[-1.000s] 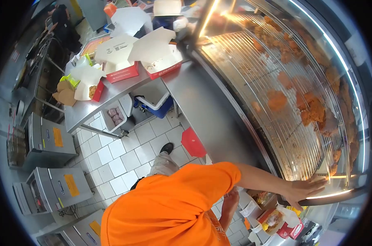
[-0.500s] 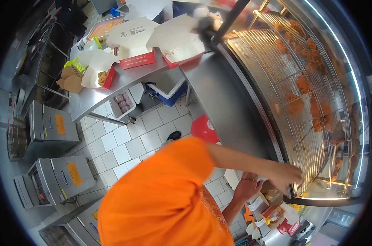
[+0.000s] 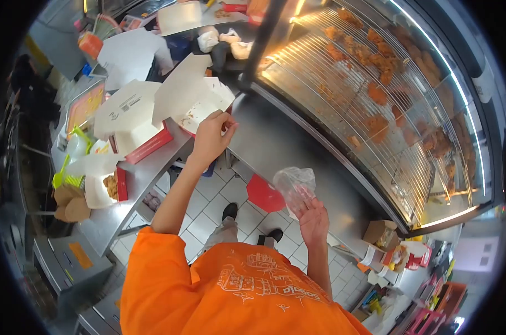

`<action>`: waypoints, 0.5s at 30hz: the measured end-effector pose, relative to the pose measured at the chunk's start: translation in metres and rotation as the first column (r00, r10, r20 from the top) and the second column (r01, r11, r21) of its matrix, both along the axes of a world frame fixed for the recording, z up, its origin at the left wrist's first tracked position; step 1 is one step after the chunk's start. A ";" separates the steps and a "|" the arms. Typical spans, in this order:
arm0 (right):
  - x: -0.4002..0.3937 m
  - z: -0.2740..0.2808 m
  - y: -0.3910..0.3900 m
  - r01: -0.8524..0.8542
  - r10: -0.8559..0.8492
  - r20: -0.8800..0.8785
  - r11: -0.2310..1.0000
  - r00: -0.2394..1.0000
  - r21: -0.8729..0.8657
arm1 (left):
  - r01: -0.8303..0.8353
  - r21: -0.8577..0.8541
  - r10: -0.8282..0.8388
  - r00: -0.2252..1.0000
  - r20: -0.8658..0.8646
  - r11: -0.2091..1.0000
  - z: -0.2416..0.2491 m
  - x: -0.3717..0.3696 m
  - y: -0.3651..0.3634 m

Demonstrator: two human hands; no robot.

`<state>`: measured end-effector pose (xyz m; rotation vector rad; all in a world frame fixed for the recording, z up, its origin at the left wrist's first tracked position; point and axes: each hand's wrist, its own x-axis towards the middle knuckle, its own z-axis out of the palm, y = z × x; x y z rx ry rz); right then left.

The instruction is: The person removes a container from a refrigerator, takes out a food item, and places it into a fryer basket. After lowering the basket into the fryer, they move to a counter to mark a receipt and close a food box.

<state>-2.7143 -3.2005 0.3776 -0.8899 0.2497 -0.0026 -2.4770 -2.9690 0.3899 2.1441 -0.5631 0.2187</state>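
Observation:
My left hand [image 3: 212, 135] is raised with bent fingers, nothing visible in it, and overlaps the near corner of an open white-and-red box [image 3: 200, 109] that has crumbs inside. On the right, my right hand [image 3: 313, 219] has its fingers stretched out into a crumpled clear plastic glove [image 3: 295, 187], which hangs loose past the fingertips. The glove overlaps the metal counter [image 3: 342, 195] and a red flap [image 3: 265, 193] in this view. A second open box [image 3: 133, 125] and a smaller box with a fried piece [image 3: 111, 187] stand to the left.
A lit glass warming cabinet with wire racks [image 3: 320, 84] and fried chicken [image 3: 377, 93] stands at the right. Several cartons, including a brown one [image 3: 378, 231], are at the lower right. The counter edge runs between my hands and the tiled floor [image 3: 230, 192].
My left hand has swung from the lower right over to the boxes on the left. My right hand has moved up and left, with the glove now spread over its fingers. The view has turned.

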 end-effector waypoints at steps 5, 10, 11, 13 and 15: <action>0.020 -0.001 0.033 0.066 -0.064 -0.086 0.998 0.994 0.019 | 0.534 -0.039 -0.532 0.845 0.057 0.844 0.002 -0.080 -0.055; 0.017 -0.014 0.042 0.125 -0.124 -0.017 0.992 0.992 0.026 | 0.558 -0.041 -0.560 0.828 -0.035 0.828 -0.024 -0.055 -0.053; 0.016 -0.012 0.041 0.123 -0.123 0.004 0.992 0.992 0.033 | 0.528 -0.023 -0.528 0.849 -0.010 0.849 -0.026 -0.050 -0.050; 0.013 -0.001 0.035 0.169 -0.168 0.051 0.986 0.984 0.000 | 0.413 0.018 -0.413 0.907 0.082 0.911 -0.028 -0.024 -0.041; 0.002 0.000 0.025 0.216 -0.213 0.087 0.976 0.973 -0.032 | 0.168 0.016 -0.169 0.980 0.105 0.986 -0.022 0.015 -0.021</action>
